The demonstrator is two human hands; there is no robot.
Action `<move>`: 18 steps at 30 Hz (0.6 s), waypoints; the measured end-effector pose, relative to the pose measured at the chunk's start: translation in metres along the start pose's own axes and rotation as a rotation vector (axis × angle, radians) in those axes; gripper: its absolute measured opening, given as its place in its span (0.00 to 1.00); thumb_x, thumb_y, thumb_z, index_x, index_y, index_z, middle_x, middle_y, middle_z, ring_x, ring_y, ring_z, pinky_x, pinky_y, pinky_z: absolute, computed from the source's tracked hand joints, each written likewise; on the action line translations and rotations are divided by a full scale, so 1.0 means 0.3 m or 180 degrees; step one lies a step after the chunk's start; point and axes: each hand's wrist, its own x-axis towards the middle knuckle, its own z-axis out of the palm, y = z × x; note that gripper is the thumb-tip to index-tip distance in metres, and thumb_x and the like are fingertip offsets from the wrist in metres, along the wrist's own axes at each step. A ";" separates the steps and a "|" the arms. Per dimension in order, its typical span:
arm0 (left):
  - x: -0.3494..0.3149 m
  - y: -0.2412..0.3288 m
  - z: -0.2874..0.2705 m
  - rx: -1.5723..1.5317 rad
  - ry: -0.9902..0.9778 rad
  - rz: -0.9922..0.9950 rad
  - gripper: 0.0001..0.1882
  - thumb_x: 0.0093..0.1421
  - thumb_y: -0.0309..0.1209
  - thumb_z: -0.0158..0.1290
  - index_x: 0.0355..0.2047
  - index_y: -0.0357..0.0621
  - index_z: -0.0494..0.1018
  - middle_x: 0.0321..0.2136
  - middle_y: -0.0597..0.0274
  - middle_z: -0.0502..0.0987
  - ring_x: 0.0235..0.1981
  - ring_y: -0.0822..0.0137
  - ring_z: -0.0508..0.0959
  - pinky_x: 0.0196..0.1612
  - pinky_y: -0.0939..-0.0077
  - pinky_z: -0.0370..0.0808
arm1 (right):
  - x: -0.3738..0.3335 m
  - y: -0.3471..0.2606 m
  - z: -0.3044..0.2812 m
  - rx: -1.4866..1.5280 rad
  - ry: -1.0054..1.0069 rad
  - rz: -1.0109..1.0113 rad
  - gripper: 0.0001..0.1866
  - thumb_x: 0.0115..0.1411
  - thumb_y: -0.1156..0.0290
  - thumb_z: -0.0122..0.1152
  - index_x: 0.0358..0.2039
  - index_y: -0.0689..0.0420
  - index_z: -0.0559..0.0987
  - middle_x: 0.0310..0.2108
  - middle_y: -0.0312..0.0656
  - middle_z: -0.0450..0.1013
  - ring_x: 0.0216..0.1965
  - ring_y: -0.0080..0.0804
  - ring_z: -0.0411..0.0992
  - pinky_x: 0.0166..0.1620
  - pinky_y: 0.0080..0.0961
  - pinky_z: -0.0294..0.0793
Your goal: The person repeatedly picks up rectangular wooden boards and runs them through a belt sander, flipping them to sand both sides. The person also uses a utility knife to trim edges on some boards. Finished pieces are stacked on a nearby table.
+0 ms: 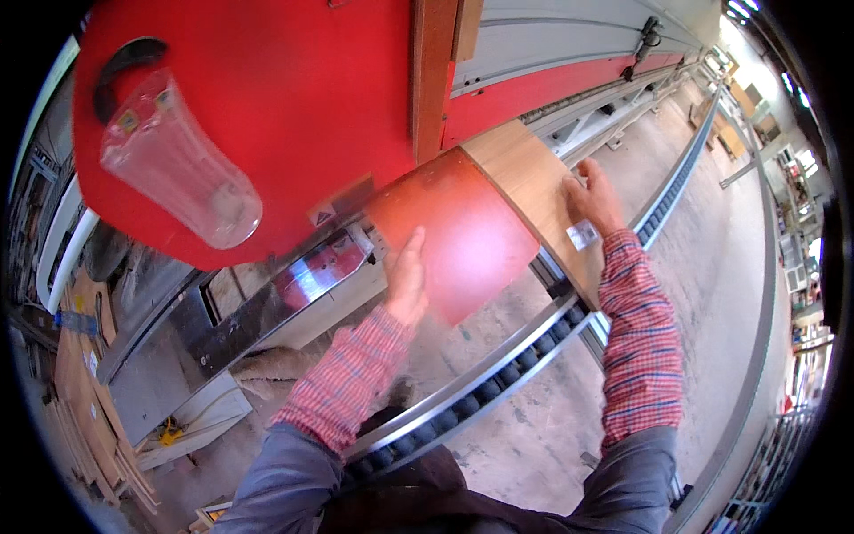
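My left hand [407,280] is at the left edge of a glossy orange-red panel [471,236], fingers stretched out along it. Whether any fingers curl under that edge is hidden. My right hand [598,200] touches the right side of a wood-grain board [527,173], its fingers bent but apart. A small white label [583,235] is stuck on this board near my right wrist. The red panel borders or overlaps the board's left side; I cannot tell which.
Large red machine housing [311,80] with a clear plastic hood [182,165] stands at far left. Below is a machine bed [311,285]. A roller rail [471,400] crosses in front of me; another roller track [676,182] runs off right. Wooden boards [80,400] lean at left.
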 end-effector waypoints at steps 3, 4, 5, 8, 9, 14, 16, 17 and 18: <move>0.071 -0.107 0.075 0.0158 0.0061 -0.0059 0.21 0.64 0.32 0.55 0.54 0.31 0.69 0.51 0.53 0.74 0.47 0.64 0.77 0.52 0.67 0.74 | -0.122 -0.107 -0.015 0.0276 0.0746 -0.0374 0.21 0.59 0.63 0.62 0.48 0.63 0.74 0.47 0.53 0.74 0.48 0.46 0.73 0.51 0.36 0.73; 0.046 -0.102 0.103 0.0059 0.0011 -0.0141 0.21 0.65 0.32 0.54 0.54 0.31 0.69 0.51 0.53 0.75 0.48 0.63 0.77 0.52 0.66 0.75 | -0.177 -0.143 -0.032 0.0417 0.0748 -0.0473 0.21 0.59 0.64 0.62 0.49 0.63 0.73 0.47 0.53 0.74 0.48 0.45 0.74 0.51 0.36 0.73; 0.014 -0.101 0.124 -0.0014 -0.0017 -0.0235 0.21 0.65 0.33 0.53 0.54 0.32 0.69 0.50 0.53 0.75 0.48 0.62 0.77 0.52 0.65 0.76 | -0.234 -0.165 -0.044 0.0575 0.0727 -0.0550 0.21 0.59 0.64 0.62 0.49 0.63 0.73 0.46 0.52 0.74 0.48 0.44 0.74 0.51 0.36 0.73; -0.092 -0.116 0.127 -0.0036 -0.0167 -0.0496 0.21 0.67 0.34 0.52 0.56 0.33 0.68 0.50 0.53 0.75 0.49 0.60 0.78 0.53 0.63 0.76 | -0.428 -0.203 -0.130 0.0965 0.0590 -0.0421 0.19 0.60 0.66 0.61 0.48 0.64 0.73 0.44 0.49 0.75 0.48 0.39 0.74 0.51 0.33 0.72; -0.127 -0.125 0.117 -0.0009 -0.0227 -0.0575 0.22 0.67 0.34 0.51 0.56 0.33 0.67 0.51 0.53 0.75 0.50 0.60 0.78 0.53 0.62 0.76 | -0.502 -0.207 -0.168 0.1189 0.0608 -0.0315 0.18 0.60 0.68 0.61 0.47 0.64 0.73 0.43 0.46 0.75 0.48 0.35 0.73 0.51 0.30 0.71; -0.311 -0.028 0.004 -0.0189 -0.0853 -0.1203 0.22 0.68 0.36 0.48 0.58 0.36 0.65 0.53 0.51 0.75 0.52 0.58 0.77 0.55 0.58 0.76 | -0.833 -0.221 -0.280 0.1722 0.0421 -0.0117 0.12 0.63 0.71 0.58 0.44 0.64 0.74 0.41 0.40 0.75 0.45 0.28 0.73 0.51 0.26 0.70; -0.410 0.054 -0.085 -0.0454 -0.1112 -0.1474 0.23 0.68 0.36 0.47 0.59 0.36 0.65 0.53 0.51 0.74 0.52 0.58 0.77 0.56 0.57 0.75 | -0.934 -0.283 -0.282 0.1895 0.0301 -0.0083 0.10 0.65 0.72 0.56 0.44 0.63 0.75 0.40 0.38 0.75 0.44 0.25 0.72 0.51 0.24 0.70; -0.511 0.120 -0.131 -0.0604 -0.1217 -0.1643 0.23 0.68 0.36 0.48 0.59 0.36 0.65 0.53 0.50 0.74 0.52 0.58 0.77 0.56 0.57 0.75 | -0.997 -0.321 -0.263 0.2016 0.0217 -0.0039 0.09 0.65 0.72 0.56 0.43 0.63 0.75 0.39 0.37 0.75 0.44 0.24 0.72 0.50 0.23 0.70; -0.605 0.192 -0.179 -0.0757 -0.1298 -0.1752 0.23 0.68 0.35 0.48 0.59 0.36 0.64 0.53 0.50 0.74 0.52 0.58 0.77 0.56 0.57 0.75 | -1.060 -0.357 -0.249 0.2267 0.0085 0.0074 0.10 0.66 0.71 0.56 0.44 0.64 0.76 0.39 0.38 0.76 0.44 0.24 0.73 0.49 0.22 0.70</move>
